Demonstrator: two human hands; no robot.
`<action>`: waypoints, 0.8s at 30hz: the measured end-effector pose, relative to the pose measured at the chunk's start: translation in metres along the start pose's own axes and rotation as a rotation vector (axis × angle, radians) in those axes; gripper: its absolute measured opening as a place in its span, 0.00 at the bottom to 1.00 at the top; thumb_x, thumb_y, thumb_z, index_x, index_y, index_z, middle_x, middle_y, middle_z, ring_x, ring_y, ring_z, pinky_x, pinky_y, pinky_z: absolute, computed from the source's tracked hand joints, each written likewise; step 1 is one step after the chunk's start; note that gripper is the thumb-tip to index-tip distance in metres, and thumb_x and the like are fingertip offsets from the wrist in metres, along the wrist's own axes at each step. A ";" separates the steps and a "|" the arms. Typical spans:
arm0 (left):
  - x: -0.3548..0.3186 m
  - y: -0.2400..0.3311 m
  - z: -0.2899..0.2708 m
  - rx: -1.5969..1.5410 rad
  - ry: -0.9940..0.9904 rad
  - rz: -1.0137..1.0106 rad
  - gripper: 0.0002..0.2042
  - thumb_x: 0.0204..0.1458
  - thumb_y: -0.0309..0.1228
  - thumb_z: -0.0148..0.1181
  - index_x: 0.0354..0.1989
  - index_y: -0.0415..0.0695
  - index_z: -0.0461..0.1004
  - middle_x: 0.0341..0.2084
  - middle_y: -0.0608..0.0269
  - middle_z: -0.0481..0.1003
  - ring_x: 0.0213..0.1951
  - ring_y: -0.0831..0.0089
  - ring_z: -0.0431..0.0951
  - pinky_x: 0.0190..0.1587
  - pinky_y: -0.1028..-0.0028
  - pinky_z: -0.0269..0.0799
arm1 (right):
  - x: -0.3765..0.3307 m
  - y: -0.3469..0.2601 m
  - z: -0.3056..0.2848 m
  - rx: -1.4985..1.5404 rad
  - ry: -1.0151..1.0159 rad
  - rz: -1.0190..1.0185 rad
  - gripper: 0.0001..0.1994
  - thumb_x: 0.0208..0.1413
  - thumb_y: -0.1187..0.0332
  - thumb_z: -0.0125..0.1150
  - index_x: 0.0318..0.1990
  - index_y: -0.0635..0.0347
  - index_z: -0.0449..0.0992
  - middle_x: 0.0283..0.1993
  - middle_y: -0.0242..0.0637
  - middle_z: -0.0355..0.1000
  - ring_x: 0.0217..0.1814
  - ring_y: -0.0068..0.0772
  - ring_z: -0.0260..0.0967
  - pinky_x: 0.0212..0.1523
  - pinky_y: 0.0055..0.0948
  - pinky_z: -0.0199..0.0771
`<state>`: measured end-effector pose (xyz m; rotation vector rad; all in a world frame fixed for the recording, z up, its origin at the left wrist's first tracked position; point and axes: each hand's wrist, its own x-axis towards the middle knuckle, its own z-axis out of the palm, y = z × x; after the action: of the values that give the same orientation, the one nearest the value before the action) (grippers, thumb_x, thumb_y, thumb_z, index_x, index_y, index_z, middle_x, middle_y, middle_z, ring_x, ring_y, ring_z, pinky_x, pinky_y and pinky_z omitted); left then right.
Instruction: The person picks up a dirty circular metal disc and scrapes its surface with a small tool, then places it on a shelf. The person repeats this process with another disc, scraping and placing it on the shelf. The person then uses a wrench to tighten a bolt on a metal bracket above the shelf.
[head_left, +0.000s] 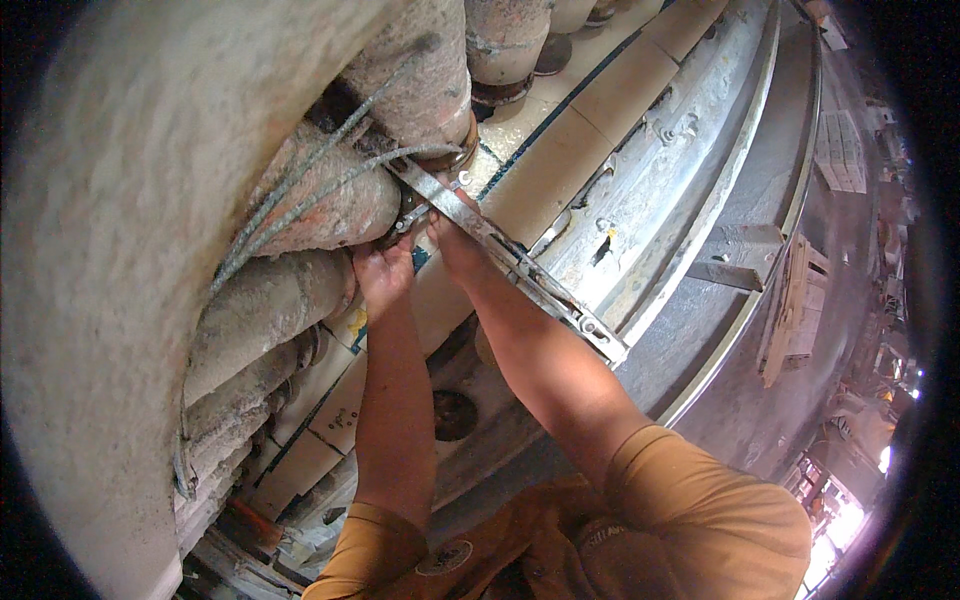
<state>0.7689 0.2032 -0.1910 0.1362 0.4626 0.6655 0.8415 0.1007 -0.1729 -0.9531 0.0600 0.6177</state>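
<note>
My right hand (458,243) reaches in beneath a flat metal bar (478,222), its fingers closed about a small silver spanner (412,217). One end of the spanner lies close to the base of a dusty conical pipe (335,195). Just left of it, my left hand (383,274) is raised palm-up, with fingers curled towards the same base. Whatever the left fingertips grip is hidden. The bar slants down to the right and passes over my right wrist. Two thin grey cables (300,185) cross the pipes above my hands.
A large pale curved wall (100,270) fills the left side. Several more rough pipes (265,310) line up along it. Cream tiles (550,170) and a curved metal channel (690,130) run beside my right arm. Wooden pallets (797,310) stand on the floor at right.
</note>
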 end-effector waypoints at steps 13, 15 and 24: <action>0.017 0.024 -0.081 0.114 -0.020 -0.179 0.19 0.54 0.34 0.57 0.54 0.42 0.68 0.51 0.59 0.72 0.50 0.59 0.73 0.52 0.54 0.70 | -0.088 -0.038 0.051 0.632 0.237 0.487 0.15 0.63 0.51 0.50 0.48 0.49 0.73 0.34 0.25 0.73 0.31 0.18 0.67 0.31 0.21 0.68; 0.010 0.004 -0.048 0.090 0.022 -0.078 0.19 0.53 0.34 0.58 0.53 0.42 0.69 0.50 0.59 0.73 0.50 0.60 0.73 0.52 0.55 0.71 | -0.083 -0.040 0.037 0.496 0.251 0.401 0.16 0.63 0.52 0.49 0.48 0.50 0.73 0.33 0.25 0.72 0.30 0.18 0.66 0.32 0.21 0.68; 0.007 0.003 -0.016 -0.042 0.028 -0.085 0.17 0.53 0.31 0.57 0.51 0.41 0.70 0.49 0.57 0.74 0.52 0.58 0.73 0.52 0.54 0.71 | -0.013 0.051 -0.046 -0.650 0.050 -0.254 0.10 0.65 0.62 0.46 0.45 0.55 0.70 0.30 0.27 0.68 0.28 0.15 0.61 0.27 0.16 0.61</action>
<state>0.7651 0.2099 -0.2070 0.0673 0.4786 0.5941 0.8147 0.0802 -0.2342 -1.5757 -0.2289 0.3766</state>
